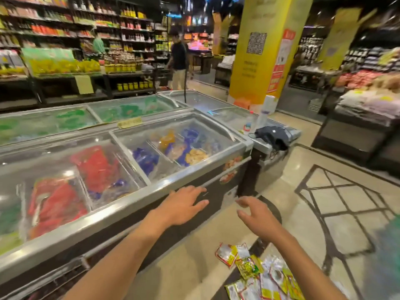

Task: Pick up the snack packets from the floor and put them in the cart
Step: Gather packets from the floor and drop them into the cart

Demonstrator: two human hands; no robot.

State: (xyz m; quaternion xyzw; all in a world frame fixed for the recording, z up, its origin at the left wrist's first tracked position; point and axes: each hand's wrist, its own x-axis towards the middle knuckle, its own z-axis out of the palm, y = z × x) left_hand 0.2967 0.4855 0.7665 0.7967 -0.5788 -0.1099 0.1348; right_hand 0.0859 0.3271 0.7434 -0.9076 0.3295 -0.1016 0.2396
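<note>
Both hands reach forward empty, fingers spread wide, the left hand [184,204] by a glass-topped freezer [121,204] at centre, the right hand [257,217] nearer the snack packets [257,271], heaped on the floor [194,267] just below it, lower right.

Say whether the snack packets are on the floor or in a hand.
On the floor: the snack packets lie scattered there; the left hand and right hand hold nothing.
</note>
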